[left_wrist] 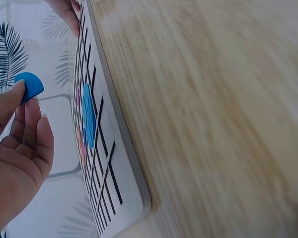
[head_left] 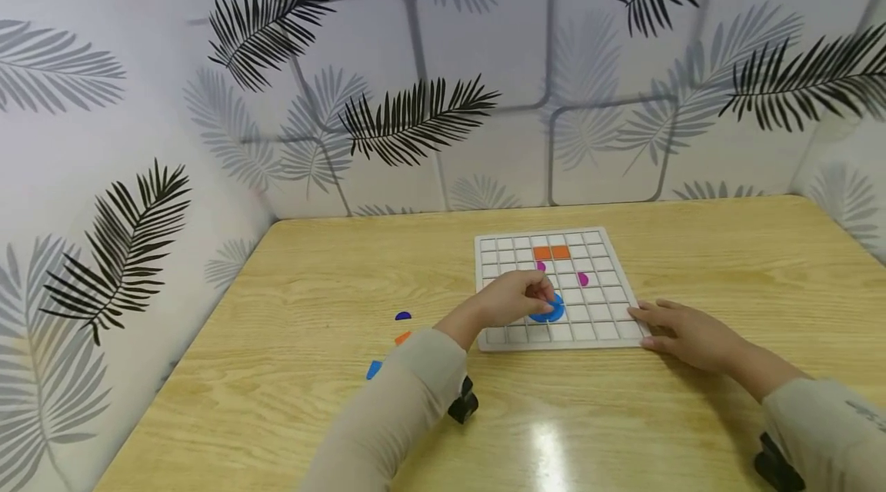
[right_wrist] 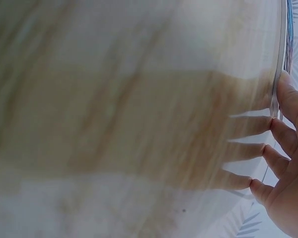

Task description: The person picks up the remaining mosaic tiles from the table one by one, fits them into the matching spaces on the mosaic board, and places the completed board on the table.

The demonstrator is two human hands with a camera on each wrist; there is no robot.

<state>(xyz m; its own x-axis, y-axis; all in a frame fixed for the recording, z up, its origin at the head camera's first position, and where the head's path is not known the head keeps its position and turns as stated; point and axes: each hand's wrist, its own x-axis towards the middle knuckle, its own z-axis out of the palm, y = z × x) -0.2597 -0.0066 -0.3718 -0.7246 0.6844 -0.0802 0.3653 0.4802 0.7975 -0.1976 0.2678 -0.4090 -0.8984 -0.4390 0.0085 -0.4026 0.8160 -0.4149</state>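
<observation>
My left hand (head_left: 508, 300) is over a white gridded board (head_left: 602, 330). Between its thumb and fingertips it pinches a small blue round-edged piece (left_wrist: 34, 86), raised off the board. Below those fingertips, blue pieces (head_left: 545, 317) lie on the grid and form most of a round shape, partly covered by the hand. My right hand (head_left: 695, 334) rests at the board's near right corner, its thumb (right_wrist: 284, 89) against the edge and its fingers spread. Two orange squares (head_left: 551, 252) lie side by side toward the board's far side, with magenta half-round pieces (head_left: 584, 279) nearer.
Left of the board, a dark blue half-round piece (head_left: 403, 316), an orange piece (head_left: 402, 338) and a blue piece (head_left: 374, 370) lie on the wooden table (head_left: 311, 269). My left sleeve partly overlaps that area. A leaf-patterned wall (head_left: 484, 161) stands behind the table.
</observation>
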